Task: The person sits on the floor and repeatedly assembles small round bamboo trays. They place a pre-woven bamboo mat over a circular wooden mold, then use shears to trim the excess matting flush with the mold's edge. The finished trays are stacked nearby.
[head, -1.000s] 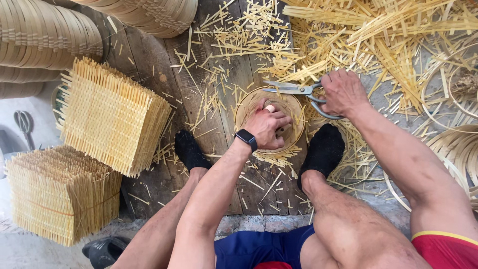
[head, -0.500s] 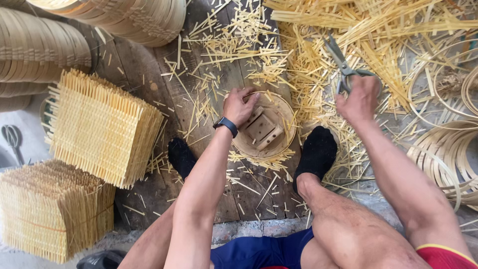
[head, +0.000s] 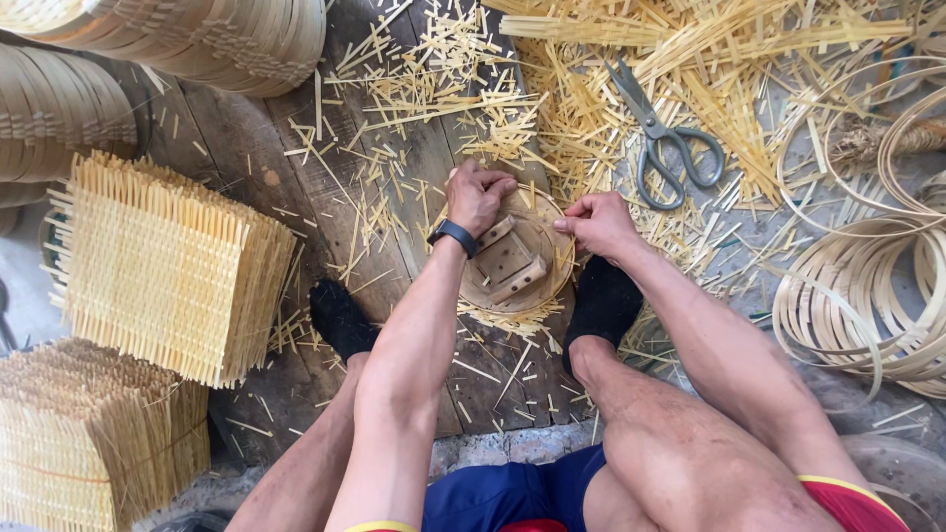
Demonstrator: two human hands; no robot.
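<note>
A round wooden form [head: 512, 264] with a square block fixed on top sits on the plank floor between my feet in black socks. A woven bamboo piece shows around and under its edge. My left hand [head: 478, 195], with a dark wrist band, grips the form's far rim. My right hand [head: 596, 223] pinches the rim on the right side. Grey scissors [head: 662, 148] lie loose on the bamboo scraps beyond my right hand, apart from both hands.
Stacks of square woven bamboo mats [head: 163, 266] stand at the left, another stack [head: 89, 443] at the near left. Nested round baskets [head: 197, 34] fill the far left. Coiled bamboo hoops [head: 867, 315] lie at the right. Loose bamboo strips [head: 690, 59] cover the floor ahead.
My right hand has let go of the scissors, which now lie on the scraps, and has come back to the form's rim. The left hand stays on the far rim.
</note>
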